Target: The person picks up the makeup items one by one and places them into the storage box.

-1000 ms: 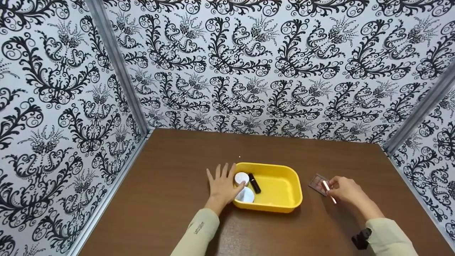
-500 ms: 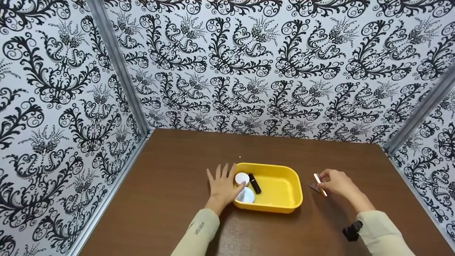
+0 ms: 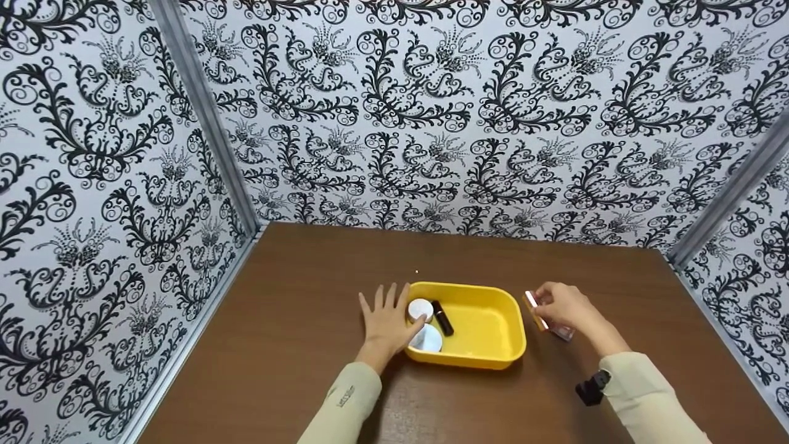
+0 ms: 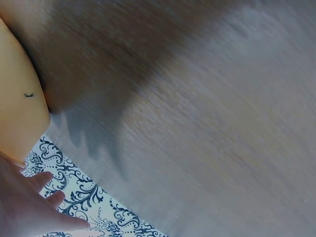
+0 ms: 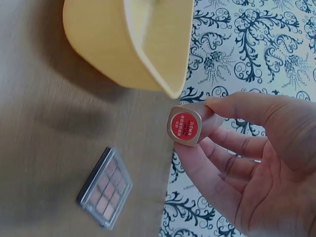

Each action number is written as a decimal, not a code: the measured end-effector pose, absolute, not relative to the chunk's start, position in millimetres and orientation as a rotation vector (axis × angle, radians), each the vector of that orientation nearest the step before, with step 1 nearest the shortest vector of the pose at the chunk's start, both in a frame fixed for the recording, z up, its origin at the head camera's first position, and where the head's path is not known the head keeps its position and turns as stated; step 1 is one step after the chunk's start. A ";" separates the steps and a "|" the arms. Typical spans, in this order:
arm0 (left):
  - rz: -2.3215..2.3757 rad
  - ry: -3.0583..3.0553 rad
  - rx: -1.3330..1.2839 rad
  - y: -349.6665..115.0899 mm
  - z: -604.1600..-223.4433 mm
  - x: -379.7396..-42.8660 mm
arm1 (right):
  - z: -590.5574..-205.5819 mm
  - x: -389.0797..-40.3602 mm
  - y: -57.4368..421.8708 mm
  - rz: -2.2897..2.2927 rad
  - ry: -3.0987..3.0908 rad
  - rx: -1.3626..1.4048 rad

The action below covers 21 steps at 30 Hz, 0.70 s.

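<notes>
My right hand pinches a lipstick between thumb and fingers, just off the right side of a yellow basin. A red label covers the end of its rose-gold case. Below that hand, an eyeshadow palette with a clear lid lies on the table, mostly hidden in the head view. With fingers spread, my left hand rests at the basin's left rim. Inside the basin are a small white round jar, a larger white round item partly behind my thumb, and a black tube.
The brown wooden table extends around the basin on every side. Walls with black-and-white scroll patterns enclose it at the back and sides. Grey corner posts stand at the back. A black device is strapped on my right wrist.
My right hand has carried the lipstick leftward and slightly up, from over the palette to near the basin's right rim. The left hand has stayed in place.
</notes>
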<state>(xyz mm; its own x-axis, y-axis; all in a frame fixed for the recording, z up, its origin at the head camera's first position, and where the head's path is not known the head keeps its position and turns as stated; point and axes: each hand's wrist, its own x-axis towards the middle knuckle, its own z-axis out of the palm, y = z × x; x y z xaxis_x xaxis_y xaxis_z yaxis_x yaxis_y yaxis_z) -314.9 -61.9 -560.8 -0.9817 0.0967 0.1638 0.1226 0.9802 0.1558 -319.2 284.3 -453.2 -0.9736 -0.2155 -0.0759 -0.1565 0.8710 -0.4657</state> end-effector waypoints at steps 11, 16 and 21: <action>-0.249 -2.968 -0.164 -62.3 -560.7 -314.7 | -450.8 -324.9 255.9 -0.737 2.888 -0.310; -0.246 -2.971 -0.161 -62.1 -559.3 -313.4 | -453.1 -328.6 241.1 -0.764 2.858 -0.280; -0.262 -2.987 -0.158 -61.2 -557.7 -313.2 | -455.6 -333.8 227.6 -0.778 2.829 -0.264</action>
